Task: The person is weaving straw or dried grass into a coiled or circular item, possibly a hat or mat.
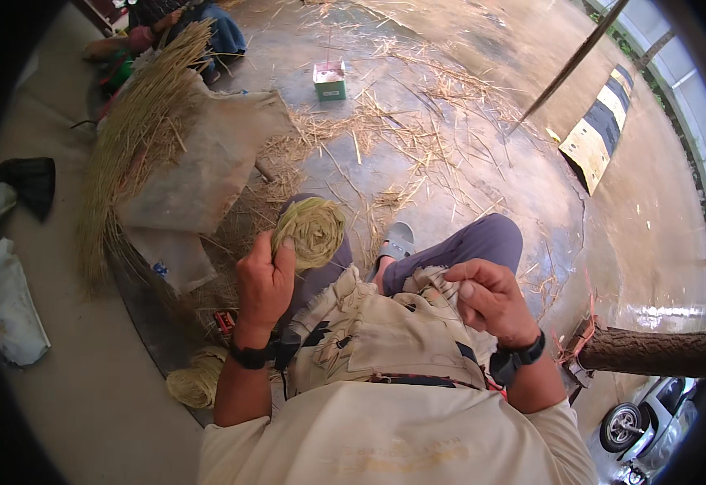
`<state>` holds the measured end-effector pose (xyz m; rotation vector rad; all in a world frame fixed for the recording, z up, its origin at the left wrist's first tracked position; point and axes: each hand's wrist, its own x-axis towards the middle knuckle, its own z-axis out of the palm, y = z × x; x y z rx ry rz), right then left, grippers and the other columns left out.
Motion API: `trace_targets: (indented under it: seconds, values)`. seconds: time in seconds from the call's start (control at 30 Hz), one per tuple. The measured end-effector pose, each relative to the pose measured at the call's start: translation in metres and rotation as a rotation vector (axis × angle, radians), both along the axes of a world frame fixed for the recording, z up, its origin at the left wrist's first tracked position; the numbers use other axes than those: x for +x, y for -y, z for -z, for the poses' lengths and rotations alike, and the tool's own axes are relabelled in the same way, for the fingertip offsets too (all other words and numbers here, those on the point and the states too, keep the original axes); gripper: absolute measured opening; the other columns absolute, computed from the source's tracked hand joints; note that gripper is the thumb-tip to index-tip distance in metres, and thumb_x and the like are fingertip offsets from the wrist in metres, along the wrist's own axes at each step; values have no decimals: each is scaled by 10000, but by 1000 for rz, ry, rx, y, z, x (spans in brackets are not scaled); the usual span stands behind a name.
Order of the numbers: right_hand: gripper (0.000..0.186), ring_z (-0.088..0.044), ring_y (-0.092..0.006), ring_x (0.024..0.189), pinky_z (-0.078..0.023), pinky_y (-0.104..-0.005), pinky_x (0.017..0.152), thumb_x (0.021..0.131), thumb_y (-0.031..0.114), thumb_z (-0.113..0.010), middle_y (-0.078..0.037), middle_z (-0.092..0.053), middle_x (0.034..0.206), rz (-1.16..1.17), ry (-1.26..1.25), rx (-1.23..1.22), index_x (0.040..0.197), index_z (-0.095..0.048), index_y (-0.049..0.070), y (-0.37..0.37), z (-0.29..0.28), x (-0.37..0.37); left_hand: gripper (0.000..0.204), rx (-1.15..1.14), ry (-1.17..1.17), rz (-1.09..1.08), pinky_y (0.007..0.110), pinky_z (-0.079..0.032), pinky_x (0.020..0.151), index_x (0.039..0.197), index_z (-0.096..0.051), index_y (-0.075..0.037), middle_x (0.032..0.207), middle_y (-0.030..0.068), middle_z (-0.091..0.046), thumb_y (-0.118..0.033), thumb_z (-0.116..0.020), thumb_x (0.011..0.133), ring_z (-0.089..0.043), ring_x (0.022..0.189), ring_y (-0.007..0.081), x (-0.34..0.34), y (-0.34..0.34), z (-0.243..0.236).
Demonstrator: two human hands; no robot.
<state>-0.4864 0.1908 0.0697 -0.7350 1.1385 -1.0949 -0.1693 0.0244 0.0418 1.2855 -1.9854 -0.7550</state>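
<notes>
My left hand (264, 279) grips a round coil of braided straw (317, 233), pale green-yellow, with the thumb on its near face and the fingers behind it. The coil is raised above my left knee. My right hand (492, 299) is closed in a pinch over the right side of my lap; whatever the fingertips hold, if anything, is too small to tell. A beige patterned cloth (393, 331) with frayed edges covers my lap below both hands. Beside my left forearm, a second straw coil (197, 380) lies on the ground.
On the left, a long straw bundle (139, 137) lies by a dusty sheet (207, 145). Ahead are loose straw (401, 129) and a small green box (329, 89). Another person (225, 32) sits at far left. A log (652, 351) stands at right, near a parked vehicle (660, 428).
</notes>
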Motion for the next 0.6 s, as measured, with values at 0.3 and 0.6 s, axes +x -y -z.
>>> trace_targets:
  seconds: [0.3, 0.6]
  values:
    - [156, -518, -59, 522, -413, -225, 469, 1074, 139, -633, -28, -633, 694, 11, -64, 41, 1091, -710, 4, -13, 11, -1, 196, 0, -52, -7, 410, -557, 674, 1098, -663, 19, 846, 224, -712, -162, -622, 1034, -732, 764, 390, -17, -6, -2]
    - [251, -677, -127, 717, -534, -289, 665, 1090, 143, -588, -68, -684, 789, -198, -322, -276, 1272, -665, -12, 37, -6, 54, 189, -17, 2, 111, 425, -579, 715, 1134, -656, 24, 893, 224, -725, -122, -635, 1016, -745, 822, 408, -43, -24, -21]
